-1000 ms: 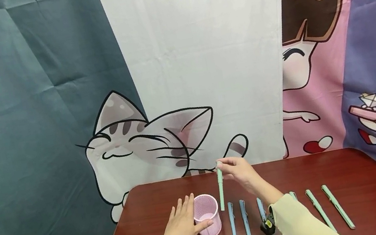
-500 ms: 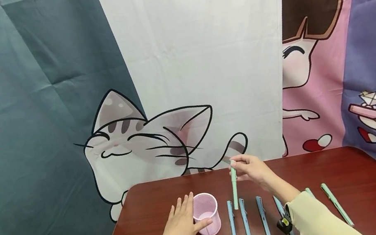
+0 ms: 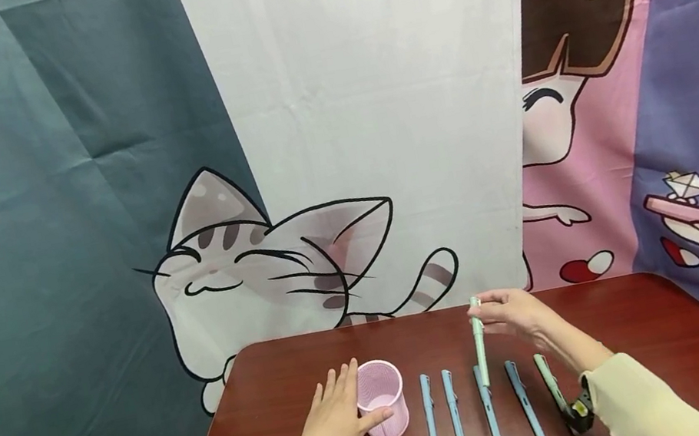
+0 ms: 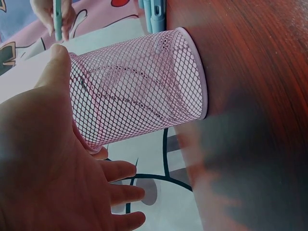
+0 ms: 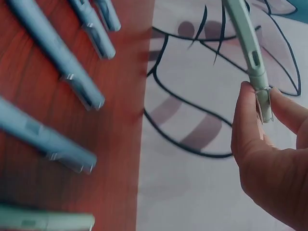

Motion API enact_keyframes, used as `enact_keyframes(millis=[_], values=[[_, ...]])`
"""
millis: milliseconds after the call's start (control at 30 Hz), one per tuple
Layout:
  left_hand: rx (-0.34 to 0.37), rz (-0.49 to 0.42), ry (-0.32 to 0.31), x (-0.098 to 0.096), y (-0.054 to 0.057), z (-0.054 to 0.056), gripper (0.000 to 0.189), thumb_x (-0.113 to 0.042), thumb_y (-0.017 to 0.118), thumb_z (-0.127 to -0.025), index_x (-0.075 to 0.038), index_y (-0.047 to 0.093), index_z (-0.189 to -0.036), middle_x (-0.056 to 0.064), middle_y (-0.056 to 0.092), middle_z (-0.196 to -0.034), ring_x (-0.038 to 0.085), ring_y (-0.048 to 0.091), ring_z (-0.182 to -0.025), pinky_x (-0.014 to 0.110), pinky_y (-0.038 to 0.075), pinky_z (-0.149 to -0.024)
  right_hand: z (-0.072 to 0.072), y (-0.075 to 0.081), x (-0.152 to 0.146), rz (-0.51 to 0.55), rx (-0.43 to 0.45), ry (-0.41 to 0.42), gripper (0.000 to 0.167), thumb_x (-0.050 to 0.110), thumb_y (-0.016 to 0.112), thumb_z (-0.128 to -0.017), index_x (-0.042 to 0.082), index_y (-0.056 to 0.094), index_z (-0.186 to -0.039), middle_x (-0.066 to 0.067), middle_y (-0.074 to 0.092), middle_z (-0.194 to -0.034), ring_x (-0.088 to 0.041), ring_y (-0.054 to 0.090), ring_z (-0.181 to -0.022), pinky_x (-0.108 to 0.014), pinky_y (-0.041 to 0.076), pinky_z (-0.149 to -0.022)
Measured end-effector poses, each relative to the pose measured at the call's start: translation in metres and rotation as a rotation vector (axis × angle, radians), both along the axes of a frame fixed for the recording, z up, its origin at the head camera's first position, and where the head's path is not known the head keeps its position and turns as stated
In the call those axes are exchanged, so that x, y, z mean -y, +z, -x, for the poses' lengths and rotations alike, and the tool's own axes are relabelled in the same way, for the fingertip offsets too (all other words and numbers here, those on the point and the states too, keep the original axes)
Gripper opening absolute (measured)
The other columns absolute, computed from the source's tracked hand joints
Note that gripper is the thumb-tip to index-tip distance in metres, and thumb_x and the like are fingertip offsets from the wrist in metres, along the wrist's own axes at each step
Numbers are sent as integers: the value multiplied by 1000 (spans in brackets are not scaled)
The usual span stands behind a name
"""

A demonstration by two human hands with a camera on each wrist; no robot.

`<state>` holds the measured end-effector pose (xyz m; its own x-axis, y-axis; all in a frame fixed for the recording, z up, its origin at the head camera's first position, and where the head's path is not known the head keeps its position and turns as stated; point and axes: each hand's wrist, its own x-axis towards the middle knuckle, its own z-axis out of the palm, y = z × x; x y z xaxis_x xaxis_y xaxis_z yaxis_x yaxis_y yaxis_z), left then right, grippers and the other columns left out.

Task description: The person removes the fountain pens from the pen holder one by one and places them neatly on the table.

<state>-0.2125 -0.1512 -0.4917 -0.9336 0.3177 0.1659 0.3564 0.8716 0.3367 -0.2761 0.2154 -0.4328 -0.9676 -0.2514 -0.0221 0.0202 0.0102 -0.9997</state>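
Observation:
My right hand [image 3: 513,312] pinches a pale green pen [image 3: 480,343] near its clip end; the pen hangs almost upright above the row of blue pens. In the right wrist view thumb and fingers grip the green pen [image 5: 248,41] around its clip. My left hand [image 3: 332,420] rests against the left side of a pink mesh pen holder [image 3: 395,420], its fingers straight and the thumb lying across the near side. In the left wrist view the mesh holder [image 4: 139,86] stands on the table between thumb and spread fingers.
Several blue pens [image 3: 455,414] lie side by side to the right of the holder on the dark red table [image 3: 267,388]. A light green pen [image 3: 546,374] lies beyond them, partly covered by my right wrist. A printed cloth [image 3: 383,87] hangs behind the table.
My right hand has moved to the right with the green pen, from beside the holder to above the blue pens. The left hand and the holder have stayed in place.

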Motion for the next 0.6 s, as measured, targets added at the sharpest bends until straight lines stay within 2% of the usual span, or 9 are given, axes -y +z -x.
enact_keyframes(millis=[167,267,367,467,600], values=[[10,-12,-2,0,2,-2,105,-73,61,-86,-1,32,-157,23,40,-157,48,33,-146,66,24,-117,-9,-1,-29,-42,-17,-43,50,14,69,-97,-15,53,-133,-4,73,-105,-12,70,-98,-31,58,-89],[12,-14,-2,0,2,-2,104,-72,62,-86,-1,31,-157,24,39,-157,48,32,-146,66,24,-117,-14,0,-45,-90,-19,-63,56,18,69,-98,-15,49,-138,-3,73,-110,-10,68,-103,-31,57,-93],[14,-12,-1,0,2,-1,104,-71,62,-86,-1,31,-157,23,39,-157,48,32,-146,66,24,-117,-19,1,-58,-120,-22,-38,60,20,67,-99,-17,43,-141,-2,73,-112,-8,67,-104,-32,57,-92],[16,-15,-4,0,2,-1,104,-70,63,-86,-1,31,-157,22,39,-158,48,33,-146,66,24,-117,-22,0,-71,-121,-21,15,49,18,64,-101,-12,50,-137,1,74,-108,-11,70,-101,-31,59,-87],[14,-24,-6,0,2,-1,103,-70,62,-87,-2,31,-157,22,40,-157,49,33,-145,67,23,-117,-27,-3,-87,-122,0,52,30,19,61,-103,2,60,-127,2,74,-104,-15,73,-96,-35,60,-84]])
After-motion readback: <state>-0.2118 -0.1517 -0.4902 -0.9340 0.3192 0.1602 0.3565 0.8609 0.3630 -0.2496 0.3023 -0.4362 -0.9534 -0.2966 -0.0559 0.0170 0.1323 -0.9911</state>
